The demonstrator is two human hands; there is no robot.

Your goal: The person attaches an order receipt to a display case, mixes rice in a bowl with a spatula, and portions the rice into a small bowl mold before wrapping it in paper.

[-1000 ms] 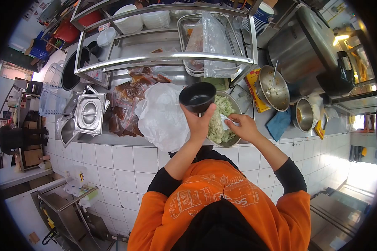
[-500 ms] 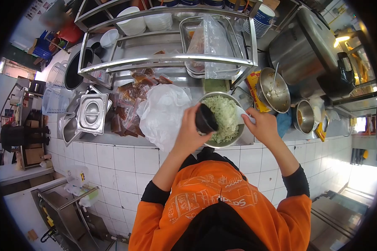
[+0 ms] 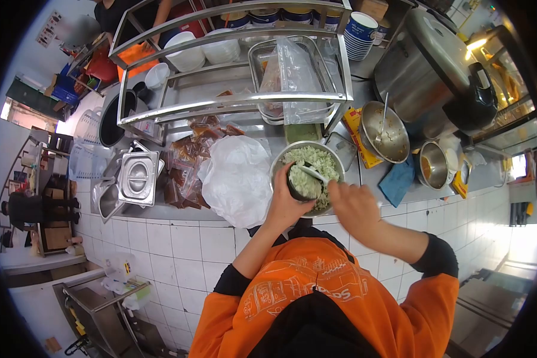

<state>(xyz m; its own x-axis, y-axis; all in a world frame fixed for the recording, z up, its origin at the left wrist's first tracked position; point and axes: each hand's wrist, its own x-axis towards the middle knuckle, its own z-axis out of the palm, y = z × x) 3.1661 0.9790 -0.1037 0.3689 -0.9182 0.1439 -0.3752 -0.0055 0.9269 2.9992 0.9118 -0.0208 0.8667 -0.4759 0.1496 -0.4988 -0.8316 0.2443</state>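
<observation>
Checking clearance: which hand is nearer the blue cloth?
Right. The right hand is close by, to the left of the blue cloth; the left hand is farther left, beyond the right one.

Left grip [image 3: 287, 207] around black bowl [image 3: 294, 191] of green shreds [image 3: 302, 184], right grip [image 3: 357, 209] on white utensil [image 3: 314, 173]

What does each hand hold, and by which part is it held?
The left hand holds the black bowl by its outer side; the right hand holds the white utensil by its outer end, the exact grip blurred.
</observation>
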